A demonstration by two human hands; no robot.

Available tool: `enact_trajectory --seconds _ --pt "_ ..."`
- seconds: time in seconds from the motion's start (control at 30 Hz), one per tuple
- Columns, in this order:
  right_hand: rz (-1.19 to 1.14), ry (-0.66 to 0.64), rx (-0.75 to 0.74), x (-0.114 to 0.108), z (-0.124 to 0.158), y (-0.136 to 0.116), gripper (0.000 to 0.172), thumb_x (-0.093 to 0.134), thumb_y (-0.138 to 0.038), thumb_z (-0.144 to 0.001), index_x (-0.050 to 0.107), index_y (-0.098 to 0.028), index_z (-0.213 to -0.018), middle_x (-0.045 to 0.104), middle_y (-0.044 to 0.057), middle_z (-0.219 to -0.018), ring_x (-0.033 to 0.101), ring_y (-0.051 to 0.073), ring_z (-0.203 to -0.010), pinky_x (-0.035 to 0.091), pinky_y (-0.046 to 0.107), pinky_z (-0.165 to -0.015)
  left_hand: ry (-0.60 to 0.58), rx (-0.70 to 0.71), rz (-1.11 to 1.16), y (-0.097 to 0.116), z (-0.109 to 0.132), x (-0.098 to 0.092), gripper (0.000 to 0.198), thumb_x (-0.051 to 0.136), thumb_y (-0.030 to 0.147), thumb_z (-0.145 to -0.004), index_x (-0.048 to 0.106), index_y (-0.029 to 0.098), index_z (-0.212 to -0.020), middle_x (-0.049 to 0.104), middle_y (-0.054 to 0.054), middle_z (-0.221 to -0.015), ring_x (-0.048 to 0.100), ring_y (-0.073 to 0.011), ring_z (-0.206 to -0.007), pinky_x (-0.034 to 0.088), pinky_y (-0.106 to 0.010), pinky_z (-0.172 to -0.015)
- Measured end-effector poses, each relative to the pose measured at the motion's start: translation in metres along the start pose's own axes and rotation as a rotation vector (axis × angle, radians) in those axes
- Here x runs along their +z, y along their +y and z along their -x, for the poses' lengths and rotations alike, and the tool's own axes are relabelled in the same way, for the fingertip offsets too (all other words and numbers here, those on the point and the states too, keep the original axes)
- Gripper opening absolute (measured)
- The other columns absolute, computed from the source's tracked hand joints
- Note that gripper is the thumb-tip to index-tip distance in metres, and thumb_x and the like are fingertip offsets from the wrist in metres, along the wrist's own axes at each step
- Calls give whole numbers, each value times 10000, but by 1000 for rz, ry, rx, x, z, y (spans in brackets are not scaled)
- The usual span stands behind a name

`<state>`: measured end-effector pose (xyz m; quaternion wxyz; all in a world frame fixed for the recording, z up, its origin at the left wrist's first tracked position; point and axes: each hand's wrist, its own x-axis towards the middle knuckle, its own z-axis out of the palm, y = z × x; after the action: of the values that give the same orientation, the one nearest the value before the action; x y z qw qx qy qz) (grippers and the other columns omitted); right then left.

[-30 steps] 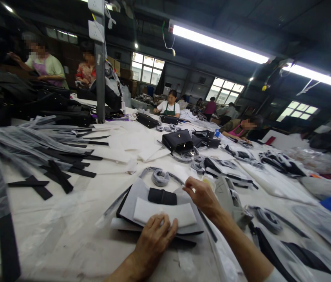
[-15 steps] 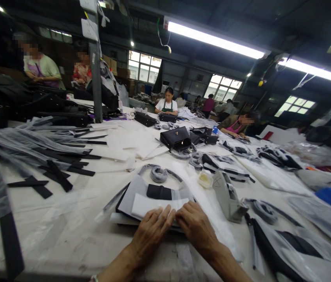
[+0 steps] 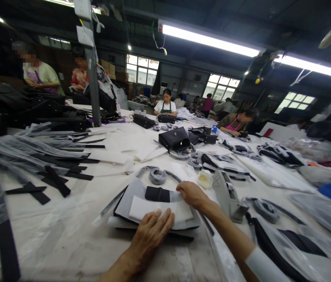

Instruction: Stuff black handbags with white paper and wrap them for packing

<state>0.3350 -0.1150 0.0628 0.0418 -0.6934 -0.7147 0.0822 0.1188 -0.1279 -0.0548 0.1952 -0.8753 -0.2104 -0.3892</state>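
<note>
- Black bag [image 3: 157, 194], partly covered by pale sheeting [image 3: 134, 191], lies flat on the tabletop [image 3: 74, 235], centre foreground.
- White sheet [image 3: 141, 209] across the bag's near part.
- Left hand [image 3: 153, 227] rests on that sheet, fingers extended, grip spread flat.
- Coiled grey strap [image 3: 157, 176] just beyond the bag.
- Right hand [image 3: 193, 194], fingers bunched at the bag's upper right; whether its grip holds sheeting is impossible to tell.
- Grey tape dispenser [image 3: 224, 194] near the right hand.

Flat black bag [image 3: 157, 194], seemingly; white sheet [image 3: 141, 209] atop.
</note>
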Motion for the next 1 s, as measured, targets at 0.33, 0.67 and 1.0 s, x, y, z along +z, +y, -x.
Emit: enact_trajectory --seconds 0.33,0.67,1.0 --pt "9 -256 127 25 -46 30 148 598 -235 -916 726 -169 -952 748 66 -995 680 214 -966 495 404 -905 22 -25 19 1 0 0 406 279 266 -1078 637 268 -1269 612 29 -1353 545 -171 -1129 394 -321 -924" --pt "-42 -108 323 39 -63 32 157 754 -202 -714 722 -181 -867 742 67 -940 673 254 -948 473 379 -840 20 -20 -9 3 3 2 356 346 264 -1064 639 280 -1265 572 0 -1398 542 -182 -1139 395 -336 -934" --pt "-303 88 -178 9 46 7 157 706 -266 -840 750 -289 -989 763 -13 -1048 685 211 -1048 454 382 -1053 -23 -27 38 4 5 0 382 305 237 -1069 629 248 -1270 613 -4 -1356 546 -201 -1147 388 -360 -938"
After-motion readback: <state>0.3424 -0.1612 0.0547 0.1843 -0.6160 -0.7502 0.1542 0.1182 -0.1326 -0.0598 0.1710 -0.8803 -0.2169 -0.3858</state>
